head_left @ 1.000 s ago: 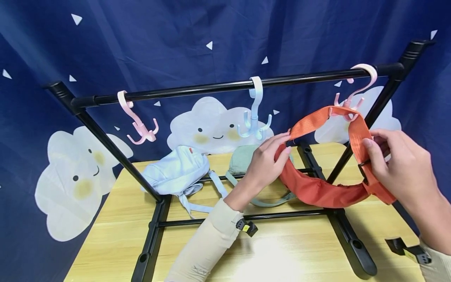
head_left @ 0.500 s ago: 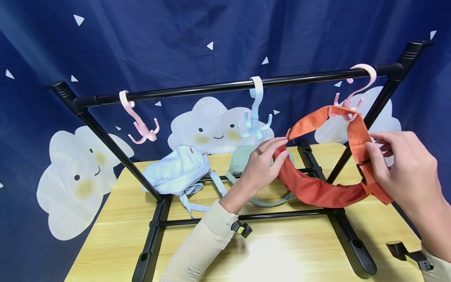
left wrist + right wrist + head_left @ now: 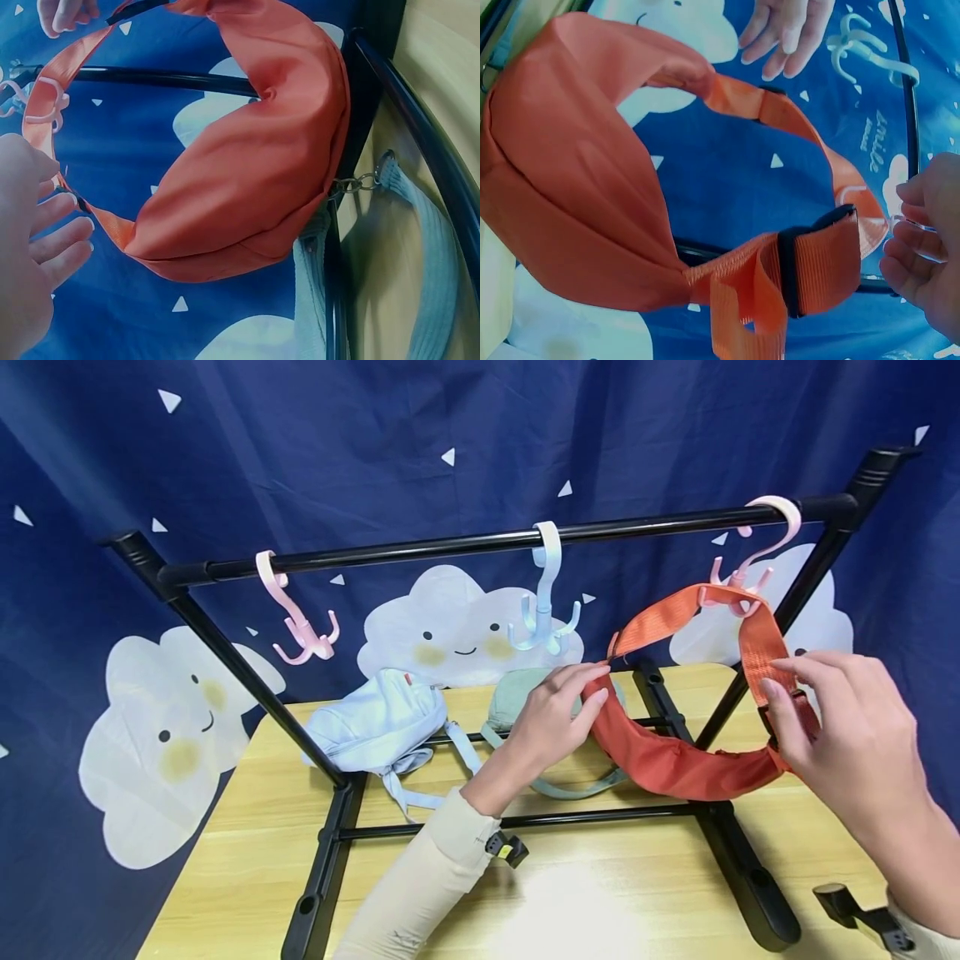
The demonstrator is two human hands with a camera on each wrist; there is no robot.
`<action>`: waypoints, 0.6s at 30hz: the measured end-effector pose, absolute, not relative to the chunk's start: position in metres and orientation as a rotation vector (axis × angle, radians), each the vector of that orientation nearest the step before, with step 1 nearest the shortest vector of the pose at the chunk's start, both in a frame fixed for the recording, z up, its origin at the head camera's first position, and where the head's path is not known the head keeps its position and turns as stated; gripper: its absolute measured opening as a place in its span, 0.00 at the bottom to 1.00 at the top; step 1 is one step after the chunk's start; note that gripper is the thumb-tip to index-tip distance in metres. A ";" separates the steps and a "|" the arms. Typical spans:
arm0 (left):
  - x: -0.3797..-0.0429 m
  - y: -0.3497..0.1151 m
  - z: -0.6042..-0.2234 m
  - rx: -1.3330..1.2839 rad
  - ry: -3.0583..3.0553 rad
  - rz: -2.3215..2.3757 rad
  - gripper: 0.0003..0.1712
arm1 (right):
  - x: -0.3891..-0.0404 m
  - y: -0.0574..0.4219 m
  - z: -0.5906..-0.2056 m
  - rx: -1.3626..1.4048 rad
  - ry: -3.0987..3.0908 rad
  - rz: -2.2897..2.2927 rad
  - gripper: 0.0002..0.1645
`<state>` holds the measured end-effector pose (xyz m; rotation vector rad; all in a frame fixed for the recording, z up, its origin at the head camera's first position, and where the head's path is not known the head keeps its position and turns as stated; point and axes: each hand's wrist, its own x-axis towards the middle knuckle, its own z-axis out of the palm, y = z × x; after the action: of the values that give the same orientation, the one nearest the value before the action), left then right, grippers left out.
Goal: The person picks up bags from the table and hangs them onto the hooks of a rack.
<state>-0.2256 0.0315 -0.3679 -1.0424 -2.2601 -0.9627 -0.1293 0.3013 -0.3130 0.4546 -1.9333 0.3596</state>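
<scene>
An orange-red sling bag (image 3: 675, 764) hangs by its orange strap (image 3: 663, 618) from the pink hook (image 3: 741, 575) at the right end of the rail. My left hand (image 3: 551, 714) is beside the bag's left end; the left wrist view shows its fingers (image 3: 64, 247) loosely extended, without a grip on the strap. My right hand (image 3: 862, 739) is at the strap's right side, near the black buckle (image 3: 789, 271). In the right wrist view its fingers (image 3: 915, 247) are loosely bent, apart from the strap, and hold nothing. A loose strap end dangles below the buckle.
A black rail (image 3: 420, 550) on a stand also carries a blue hook (image 3: 543, 610) and another pink hook (image 3: 303, 635). A light blue backpack (image 3: 378, 718) and a green bag (image 3: 517, 697) lie on the wooden table (image 3: 247, 868). Behind hangs a dark blue curtain (image 3: 360, 452).
My right hand has let go of the strap, whose buckle now shows between thumb and fingers. My left hand has drawn slightly left and down from the strap's left end. The bag still hangs.
</scene>
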 end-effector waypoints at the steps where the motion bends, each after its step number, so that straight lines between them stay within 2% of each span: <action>1: -0.226 0.031 -0.368 -1.046 -2.265 -0.957 0.20 | -0.129 0.299 -0.313 0.463 -1.927 0.365 0.36; 18: -0.226 0.017 -0.379 -1.087 -2.284 -0.774 0.17 | -0.126 0.278 -0.323 0.580 -1.933 0.395 0.35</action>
<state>-0.2262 0.0165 -0.3788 -1.0874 -2.2841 -0.7745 -0.1261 0.2784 -0.3225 0.5799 -1.9331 0.3953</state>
